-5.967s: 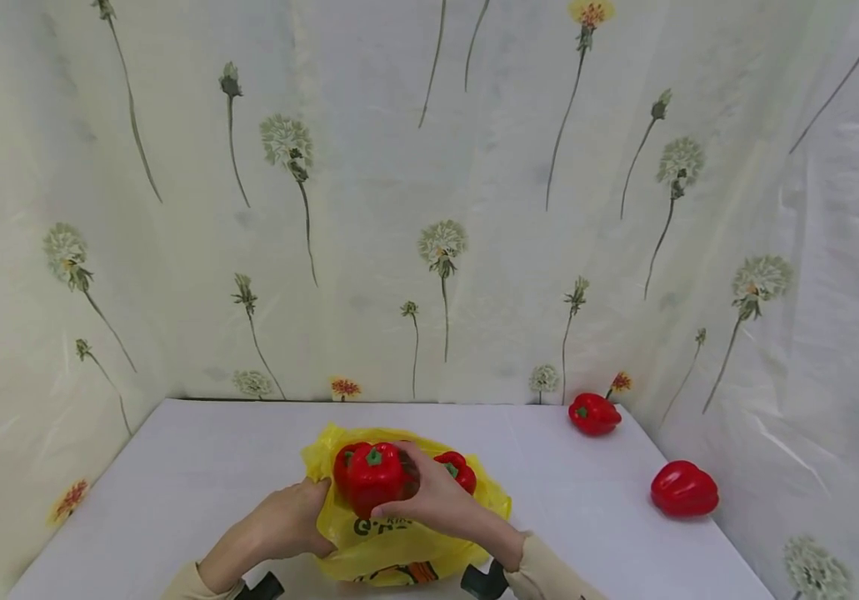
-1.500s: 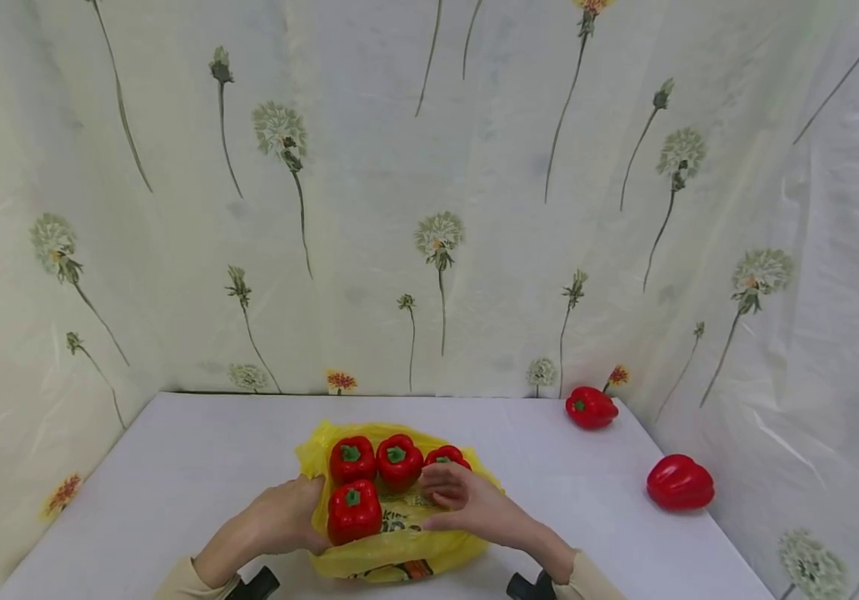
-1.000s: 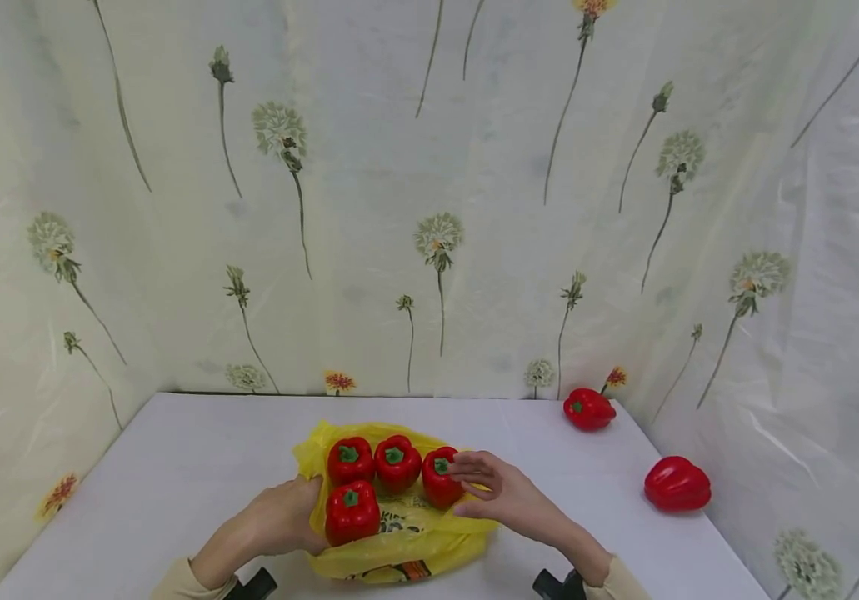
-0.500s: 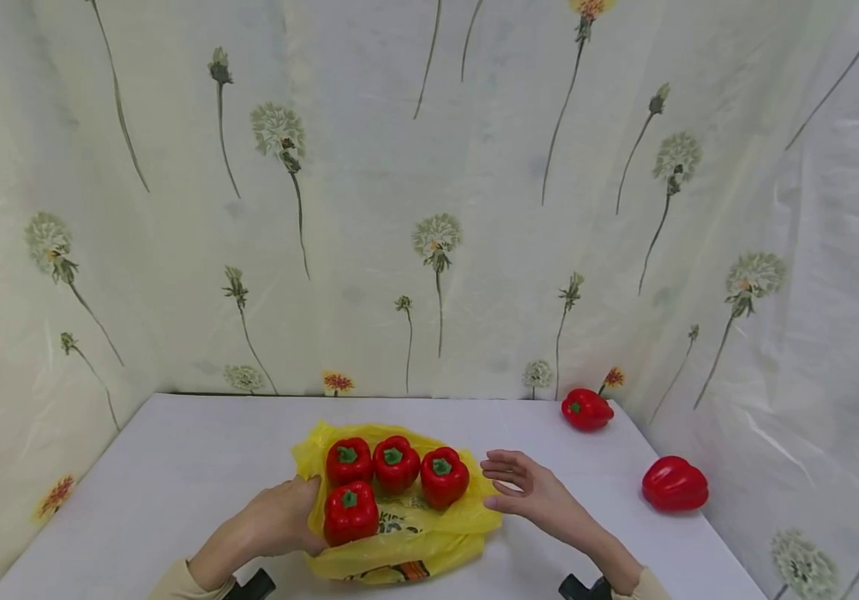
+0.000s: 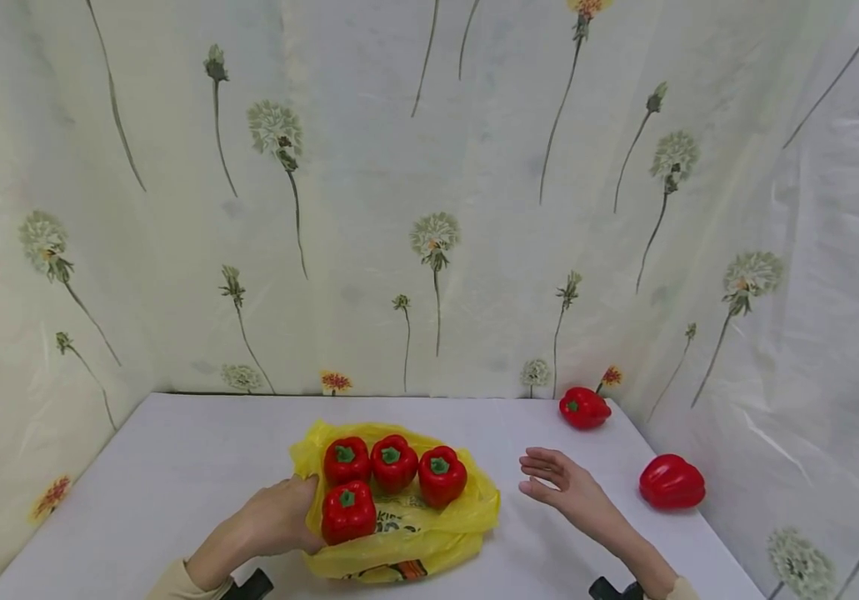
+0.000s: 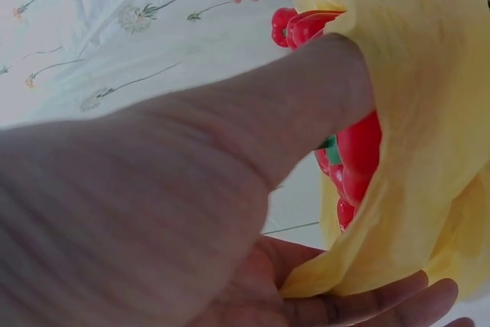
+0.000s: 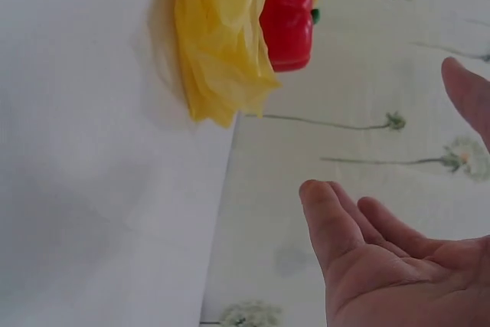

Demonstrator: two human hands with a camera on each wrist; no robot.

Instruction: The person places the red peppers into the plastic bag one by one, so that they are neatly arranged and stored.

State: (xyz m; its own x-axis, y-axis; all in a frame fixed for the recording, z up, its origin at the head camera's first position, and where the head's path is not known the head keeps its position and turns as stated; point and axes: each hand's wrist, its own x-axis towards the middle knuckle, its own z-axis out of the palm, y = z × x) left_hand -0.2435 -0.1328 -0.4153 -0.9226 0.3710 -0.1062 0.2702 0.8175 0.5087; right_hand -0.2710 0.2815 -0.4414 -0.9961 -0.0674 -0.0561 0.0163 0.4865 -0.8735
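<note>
Several red peppers with green stems, one of them the front-left pepper [image 5: 349, 512], sit in the opening of a yellow plastic bag [image 5: 444, 546]. The left hand [image 5: 279, 518] holds the bag's left edge; in the left wrist view the bag's rim [image 6: 413, 112] passes between the thumb and the fingers, which lie along its outside. To the right of the bag, in the air above the table, is the right hand [image 5: 579, 500], empty, with fingers apart from the thumb. The right wrist view shows that hand [image 7: 390, 273] clear of the bag [image 7: 222, 36].
Two more red peppers lie on the white table [image 5: 212, 442]: one at the back right corner [image 5: 584, 408], the other by the right edge [image 5: 672, 482]. A curtain [image 5: 369, 167] with a dandelion print hangs behind and on both sides.
The right hand has let go of the right-hand pepper in the bag and moved right, away from the bag. Earlier it held a pepper over the bag. The left hand keeps its hold.
</note>
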